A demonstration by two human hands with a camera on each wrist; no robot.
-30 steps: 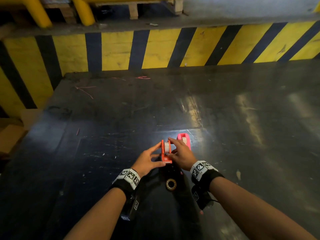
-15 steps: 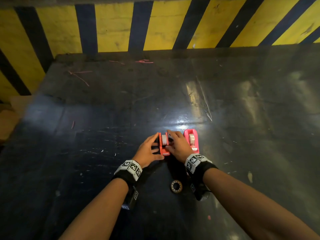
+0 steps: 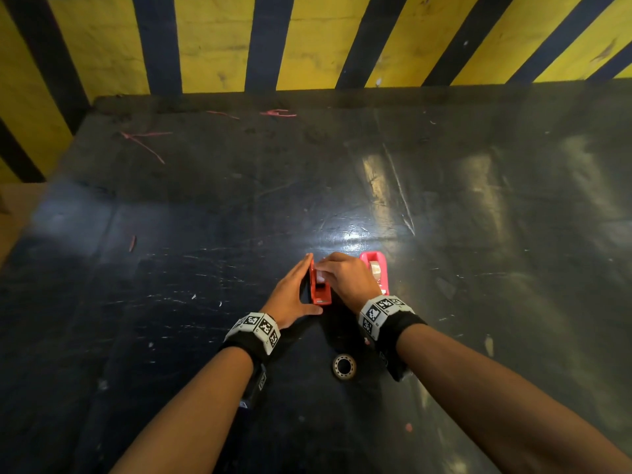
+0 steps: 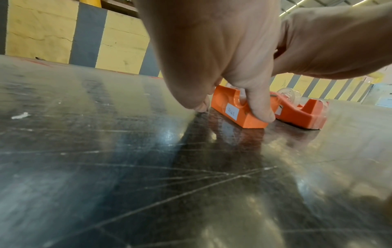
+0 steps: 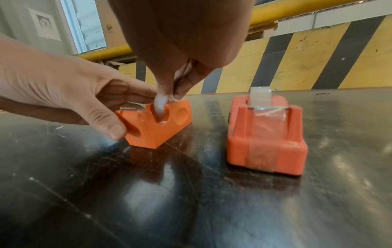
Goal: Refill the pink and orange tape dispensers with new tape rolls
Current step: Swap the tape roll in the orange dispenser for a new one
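The orange dispenser [image 3: 320, 289] [image 5: 157, 129] stands on the black table [image 3: 205, 251]. My left hand [image 3: 309, 285] [image 4: 232, 112] holds it, thumb [image 5: 111, 128] at its near end and fingers along its far side. My right hand [image 3: 320, 267] [image 5: 168, 97] pinches a clear tape roll [image 5: 159, 107] that sits down in the dispenser's slot. Just to the right stands the pink dispenser [image 3: 376, 271] [image 5: 265, 141], a clear roll [image 5: 259, 97] in it and its tape drawn over the cutter onto its front.
An empty tape core [image 3: 344, 366] lies flat on the table between my wrists. A yellow and black striped wall [image 3: 307, 39] runs along the table's far edge. Thin pink scraps [image 3: 143, 145] lie at the far left. The table's left edge [image 3: 37, 213] drops to a brown floor.
The orange dispenser has come down from just above the table to rest beside the pink one. My right fingers have pushed the roll lower into its slot. The head view has tilted down.
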